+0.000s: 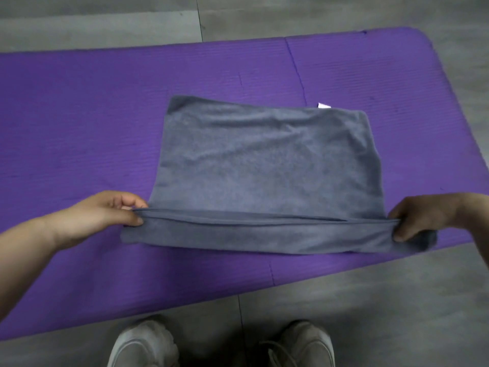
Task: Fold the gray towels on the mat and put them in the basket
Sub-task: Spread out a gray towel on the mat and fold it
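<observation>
You are in the middle of a fold on one gray towel (264, 165), which lies spread on the purple mat (79, 115) directly ahead of your white shoes (144, 345). Your left hand (103, 215) pinches the near-left corner between thumb and fingers, and your right hand (423, 217) pinches the near-right corner the same way; the two hands are well apart, with the near edge stretched fairly taut between them and raised off the mat, so a strip of cloth hangs below that edge while the rest lies flat beyond it. A small white tag (323, 105) peeks out at the far edge. The next move looks to be carrying both corners away from you at an even pace and setting them on the far corners, keeping the tension so the cloth does not sag or skew. No basket shows in this view, so you will have to look for it once the towel is folded.
</observation>
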`<state>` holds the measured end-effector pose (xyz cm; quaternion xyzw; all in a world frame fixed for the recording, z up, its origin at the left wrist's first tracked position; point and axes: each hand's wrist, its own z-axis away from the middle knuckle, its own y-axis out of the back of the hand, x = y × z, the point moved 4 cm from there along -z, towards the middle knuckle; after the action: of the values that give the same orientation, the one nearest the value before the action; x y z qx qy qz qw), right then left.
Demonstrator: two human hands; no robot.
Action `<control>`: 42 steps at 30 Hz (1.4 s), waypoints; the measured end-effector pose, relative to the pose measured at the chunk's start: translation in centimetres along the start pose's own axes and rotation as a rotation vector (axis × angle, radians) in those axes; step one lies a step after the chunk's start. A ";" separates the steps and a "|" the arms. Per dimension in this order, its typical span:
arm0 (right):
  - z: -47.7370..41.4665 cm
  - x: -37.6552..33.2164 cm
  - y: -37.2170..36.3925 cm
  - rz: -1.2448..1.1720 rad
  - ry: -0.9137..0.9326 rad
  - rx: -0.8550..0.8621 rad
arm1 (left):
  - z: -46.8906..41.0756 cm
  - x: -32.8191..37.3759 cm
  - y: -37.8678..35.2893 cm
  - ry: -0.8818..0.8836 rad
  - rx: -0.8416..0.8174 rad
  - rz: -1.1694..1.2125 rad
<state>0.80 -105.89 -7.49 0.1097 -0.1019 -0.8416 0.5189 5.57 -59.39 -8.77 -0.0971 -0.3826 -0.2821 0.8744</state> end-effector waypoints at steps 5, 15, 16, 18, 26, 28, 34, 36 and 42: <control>-0.6 -0.5 3.0 -0.267 0.101 0.241 | -3.4 2.5 1.9 -0.102 0.246 -0.094; -3.6 -1.6 10.6 -0.557 0.060 0.666 | -11.7 8.5 5.1 -0.231 0.590 -0.493; -3.8 -1.8 11.1 -0.572 0.045 0.699 | -12.6 8.9 5.3 -0.242 0.610 -0.499; -4.2 -2.5 12.0 -0.578 -0.001 0.740 | -13.7 9.7 5.7 -0.238 0.647 -0.519; -5.2 -7.1 14.2 -0.375 -0.079 0.955 | -16.6 10.9 5.9 -0.108 0.749 -0.487; -5.6 -7.6 13.2 -0.348 -0.098 0.980 | -16.8 9.7 6.3 -0.029 0.777 -0.468; -6.3 -9.3 5.9 -0.126 -0.067 1.109 | -16.1 7.4 5.3 0.016 0.741 -0.542; -6.8 -9.1 3.5 -0.119 -0.105 1.039 | -16.0 7.0 4.8 0.012 0.725 -0.563; -7.3 -8.4 1.8 -0.121 -0.184 0.834 | -14.0 6.3 5.3 -0.008 0.674 -0.553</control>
<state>8.10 -99.62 -13.26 0.2406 -0.4725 -0.7635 0.3686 20.61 -63.11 -13.67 0.2990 -0.4685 -0.3647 0.7471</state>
